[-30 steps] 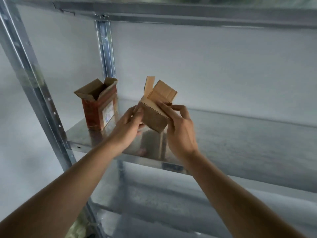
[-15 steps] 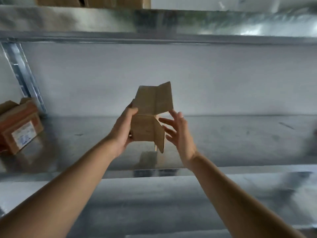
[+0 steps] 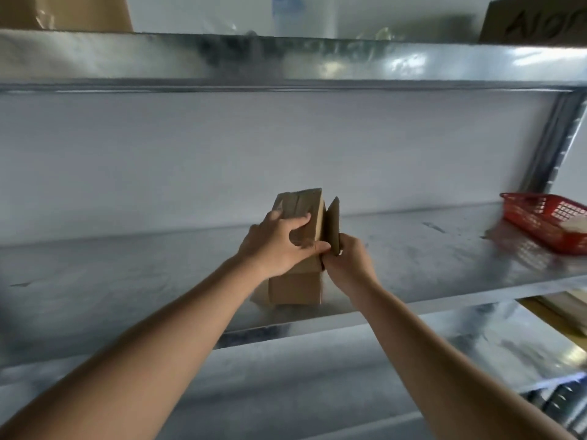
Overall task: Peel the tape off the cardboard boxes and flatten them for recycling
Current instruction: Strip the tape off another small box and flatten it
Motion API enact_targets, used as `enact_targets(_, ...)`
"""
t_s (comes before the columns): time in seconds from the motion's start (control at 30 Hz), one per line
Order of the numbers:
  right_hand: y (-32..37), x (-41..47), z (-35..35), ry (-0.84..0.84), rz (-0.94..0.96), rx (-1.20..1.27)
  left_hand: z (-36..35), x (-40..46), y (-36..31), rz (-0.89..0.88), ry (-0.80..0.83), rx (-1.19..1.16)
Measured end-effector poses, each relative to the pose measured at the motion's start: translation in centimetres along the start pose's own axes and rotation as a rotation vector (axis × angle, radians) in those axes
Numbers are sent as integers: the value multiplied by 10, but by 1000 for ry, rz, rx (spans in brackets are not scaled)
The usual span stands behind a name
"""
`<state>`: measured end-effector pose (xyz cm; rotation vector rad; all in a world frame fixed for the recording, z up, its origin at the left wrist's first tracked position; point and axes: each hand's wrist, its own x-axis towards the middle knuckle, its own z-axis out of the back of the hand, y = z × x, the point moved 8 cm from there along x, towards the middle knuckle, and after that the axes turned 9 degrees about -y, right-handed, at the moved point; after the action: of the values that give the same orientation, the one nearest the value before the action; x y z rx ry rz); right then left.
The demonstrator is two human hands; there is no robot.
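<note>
A small brown cardboard box [image 3: 298,287] stands on end on the metal shelf [image 3: 127,281], its lower end touching the shelf near the front edge. My left hand [image 3: 279,246] grips its upper part from the left, thumb across the near face. My right hand [image 3: 349,262] pinches a loose flap [image 3: 333,223] that sticks up at the box's right side. I cannot make out any tape on the box.
A red plastic basket [image 3: 546,217] sits on the same shelf at the far right. The shelf above [image 3: 286,58] carries cardboard boxes [image 3: 533,20] and wrapped items. A metal upright [image 3: 552,144] stands at the right. Another shelf lies below.
My view has swung right: the red-brown box on the left is out of frame and the red basket has appeared. The box came down from mid-air onto the shelf; my right hand took the flap.
</note>
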<state>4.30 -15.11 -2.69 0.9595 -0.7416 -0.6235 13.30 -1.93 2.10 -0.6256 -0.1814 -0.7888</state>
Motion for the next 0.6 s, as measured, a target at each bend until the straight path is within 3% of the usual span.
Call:
enact_targets(0.2,-60,51,37,-91,-16,-335,-58,25,-17,-127,257,4)
enact_targets(0.37,-91,81,55,-123,-25,-439,-89,51,-18,-238,278,116)
enact_targets(0.5,-81,89,75,-243,145,-356,-108,70,-34,-342,247,249)
enact_targets(0.6,-89,90,71,-131,122,-105,-120,80,-38,-362,210,206)
